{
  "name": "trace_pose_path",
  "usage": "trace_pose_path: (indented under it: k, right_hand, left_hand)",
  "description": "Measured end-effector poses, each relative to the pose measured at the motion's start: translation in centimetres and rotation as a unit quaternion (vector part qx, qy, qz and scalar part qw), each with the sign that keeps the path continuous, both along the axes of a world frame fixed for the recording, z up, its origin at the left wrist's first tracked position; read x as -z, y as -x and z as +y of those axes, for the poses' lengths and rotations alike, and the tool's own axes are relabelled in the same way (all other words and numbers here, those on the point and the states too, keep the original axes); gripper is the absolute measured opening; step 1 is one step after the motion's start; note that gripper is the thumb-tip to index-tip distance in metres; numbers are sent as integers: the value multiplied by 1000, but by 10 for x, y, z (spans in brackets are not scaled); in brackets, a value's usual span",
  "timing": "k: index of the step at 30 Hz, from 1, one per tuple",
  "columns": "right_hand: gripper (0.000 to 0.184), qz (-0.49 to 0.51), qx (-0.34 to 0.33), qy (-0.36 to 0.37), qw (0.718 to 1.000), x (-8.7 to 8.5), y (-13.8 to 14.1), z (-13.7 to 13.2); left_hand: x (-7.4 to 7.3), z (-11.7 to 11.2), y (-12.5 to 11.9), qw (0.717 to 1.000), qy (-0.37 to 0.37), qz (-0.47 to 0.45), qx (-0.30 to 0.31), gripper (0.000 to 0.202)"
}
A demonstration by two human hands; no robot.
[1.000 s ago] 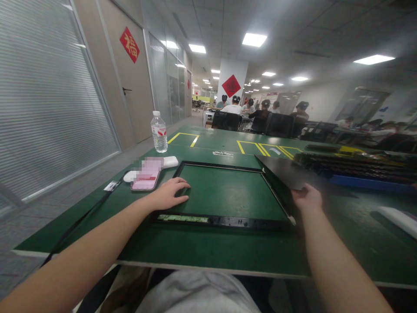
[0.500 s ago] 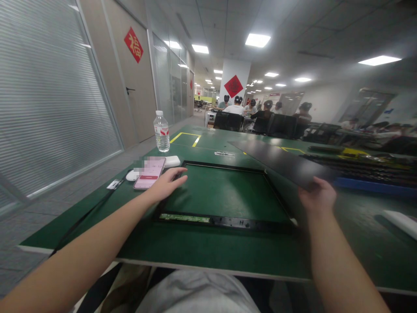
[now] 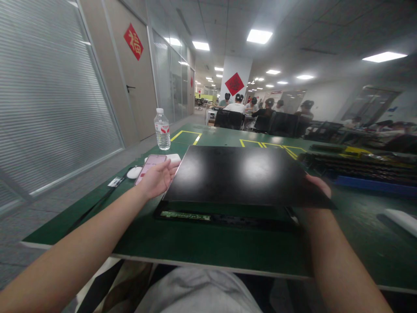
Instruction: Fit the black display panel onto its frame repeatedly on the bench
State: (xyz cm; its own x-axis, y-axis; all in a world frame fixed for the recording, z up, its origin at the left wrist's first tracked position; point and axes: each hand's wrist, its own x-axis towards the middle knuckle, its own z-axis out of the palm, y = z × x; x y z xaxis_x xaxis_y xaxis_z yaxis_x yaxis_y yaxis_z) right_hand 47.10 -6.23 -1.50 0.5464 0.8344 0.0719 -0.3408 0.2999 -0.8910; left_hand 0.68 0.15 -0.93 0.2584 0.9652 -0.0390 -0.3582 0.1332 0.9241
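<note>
R hand (image 3: 319, 185) is gripping black panel (image 3: 241, 176) by its R edge, its fingers partly hiding behind the corner. L hand (image 3: 159, 179) is hanging open, fingers loosely bent, palm facing panel's L edge; can't tell if fingertips are touching. Panel is sitting over black frame (image 3: 250, 221) on green table (image 3: 208, 252), covering most of it; only near bar w/ green circuit strip (image 3: 185, 215) is showing clearly, R end blurring. L hand's also blocking part of phone (image 3: 156, 160).
</note>
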Motion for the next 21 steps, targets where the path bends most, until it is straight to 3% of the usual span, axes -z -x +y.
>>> trace_pose_path:
  k: [3, 6, 9, 12, 14, 18, 21]
  right_hand:
    - [16, 2, -37, -4, 999, 0, 7, 1]
    - [28, -9, -109, 36, 993, -1, 17, 1]
    - [43, -20, -216, 87, 972, 0, 23, 1]
    - [45, -36, -272, 113, 955, 3, 23, 2]
    - [44, -42, -270, 121, 954, 6, 21, 4]
    - [50, -36, -172, 141, 974, 10, 16, 9]
    - [57, -69, -130, 179, 973, 10, 14, 10]
  left_hand:
    - [0, 1, 0, 1000, -14, 10, -17, 47]
    - [-1, 4, 4, 999, -33, 19, -33, 59]
    - [-4, 9, 11, 996, -41, 11, -82, 60]
    - [-8, 12, 16, 991, -34, -7, -129, 59]
    - [-9, 12, 17, 989, -25, -12, -147, 56]
    - [-6, 12, 14, 984, -36, 8, -173, 40]
    - [-1, 12, 11, 979, -49, 26, -195, 34]
